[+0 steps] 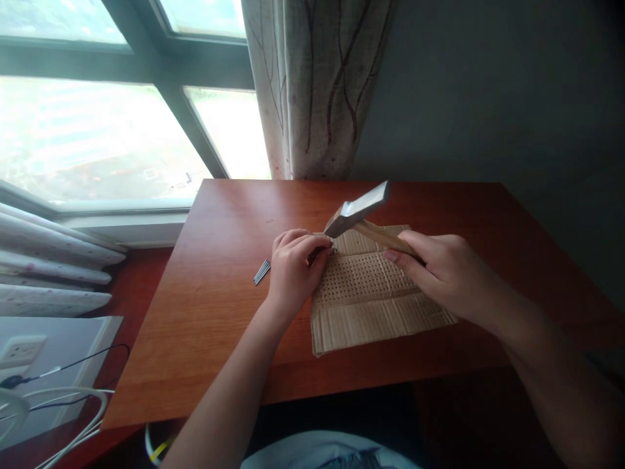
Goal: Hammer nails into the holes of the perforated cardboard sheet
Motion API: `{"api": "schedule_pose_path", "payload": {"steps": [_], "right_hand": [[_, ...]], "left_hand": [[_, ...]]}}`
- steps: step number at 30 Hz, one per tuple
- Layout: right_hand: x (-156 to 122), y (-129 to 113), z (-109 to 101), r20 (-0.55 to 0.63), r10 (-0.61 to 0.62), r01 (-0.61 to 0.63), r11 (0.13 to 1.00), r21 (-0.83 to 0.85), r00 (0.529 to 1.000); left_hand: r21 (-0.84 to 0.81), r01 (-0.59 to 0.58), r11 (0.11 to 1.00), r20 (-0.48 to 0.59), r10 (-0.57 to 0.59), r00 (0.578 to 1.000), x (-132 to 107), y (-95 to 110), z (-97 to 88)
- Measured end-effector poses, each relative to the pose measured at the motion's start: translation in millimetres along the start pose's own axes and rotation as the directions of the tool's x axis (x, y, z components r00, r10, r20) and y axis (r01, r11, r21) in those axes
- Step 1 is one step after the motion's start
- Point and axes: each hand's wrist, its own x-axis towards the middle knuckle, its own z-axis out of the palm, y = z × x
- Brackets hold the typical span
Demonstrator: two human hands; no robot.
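although unclear, nails [262, 272] beside left hand [297, 264]

Left hand [299, 267] pinches while right hand [442, 273] curls closed.

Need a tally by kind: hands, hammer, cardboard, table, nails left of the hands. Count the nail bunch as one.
Hands: 2 (left hand, right hand)
Hammer: 1
Cardboard sheet: 1
Table: 1
Bunch of nails: 1 (single nails too small to count surely)
Total: 6
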Motion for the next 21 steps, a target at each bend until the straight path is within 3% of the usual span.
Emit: {"api": "schedule_pose_path", "payload": {"steps": [6, 21], "right_hand": [[-0.1, 0.6, 3.6, 0.095, 0.059, -0.053, 0.997, -0.064, 0.994], [-0.7, -2.1, -2.8, 0.037, 0.03, -0.03, 1.0, 0.005, 0.999]], "left_hand": [[-0.062, 0.0, 0.998, 0.005, 0.0, 1.0, 0.7, 2.2, -2.6], [-0.148, -0.01, 0.989, 0.029, 0.015, 0.999, 0.2, -1.6, -9.1]]}}
